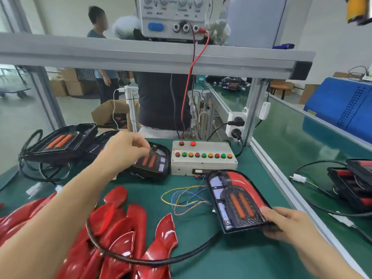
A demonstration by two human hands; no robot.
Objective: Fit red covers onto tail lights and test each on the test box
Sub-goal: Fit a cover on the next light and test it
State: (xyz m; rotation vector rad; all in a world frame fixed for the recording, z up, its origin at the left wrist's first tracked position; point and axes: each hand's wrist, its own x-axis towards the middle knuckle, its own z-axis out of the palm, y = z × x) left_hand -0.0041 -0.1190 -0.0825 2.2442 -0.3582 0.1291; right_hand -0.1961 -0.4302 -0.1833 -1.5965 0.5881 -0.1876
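Far left: stack of bare tail lights (58, 141), cables trailing; red covers (112, 228) piled near-left on mat. My left hand (122, 152) is over the uncovered tail light (151, 162), fingers curled together, tips at its upper edge; can't tell if actually pinching it. That lamp lies just left of test box (203, 158), long axis running away from me. Covered tail light (237, 200) sits in front of box, wires toward it; my right hand (287, 224) grips its near-right corner. Left hand nearer the next lamp, I judge.
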